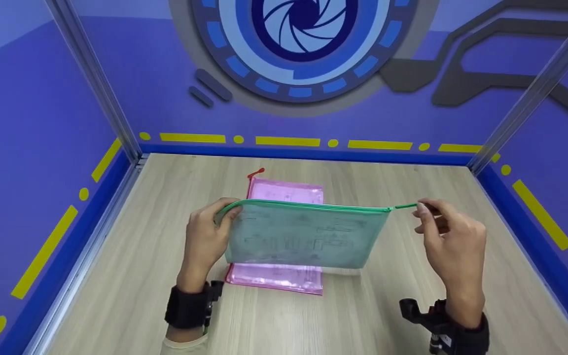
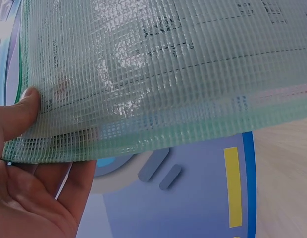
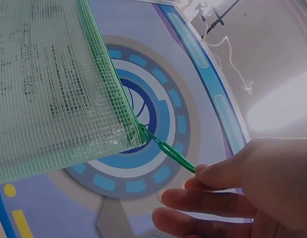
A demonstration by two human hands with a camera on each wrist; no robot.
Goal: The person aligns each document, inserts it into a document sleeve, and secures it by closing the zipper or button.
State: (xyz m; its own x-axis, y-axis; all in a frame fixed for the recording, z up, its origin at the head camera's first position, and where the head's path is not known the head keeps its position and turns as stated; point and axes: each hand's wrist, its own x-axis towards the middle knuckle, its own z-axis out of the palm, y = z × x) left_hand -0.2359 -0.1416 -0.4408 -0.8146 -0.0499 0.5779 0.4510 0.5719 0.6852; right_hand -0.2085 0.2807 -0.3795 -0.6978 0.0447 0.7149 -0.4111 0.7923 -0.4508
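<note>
A green mesh zipper pouch [image 1: 303, 236] with printed papers inside is held up above the table. My left hand [image 1: 208, 229] grips its upper left corner, thumb on the near face and fingers behind. On the other side my right hand [image 1: 454, 239] pinches the green cord pull [image 3: 177, 156] between thumb and index finger. The cord stretches taut from the zipper slider [image 3: 144, 130], which sits at the pouch's right end. Along the top edge the green zipper [image 1: 313, 205] looks closed. Beneath, a pink zipper pouch [image 1: 279, 280] lies on the table, its middle hidden by the green one.
The wood-grain table [image 1: 131, 296] is bounded by blue-purple panels [image 1: 131, 74] at the back and both sides. Metal posts [image 1: 91, 74] stand at the back corners. A red cord pull [image 1: 256, 172] sticks out from the pink pouch's far left corner.
</note>
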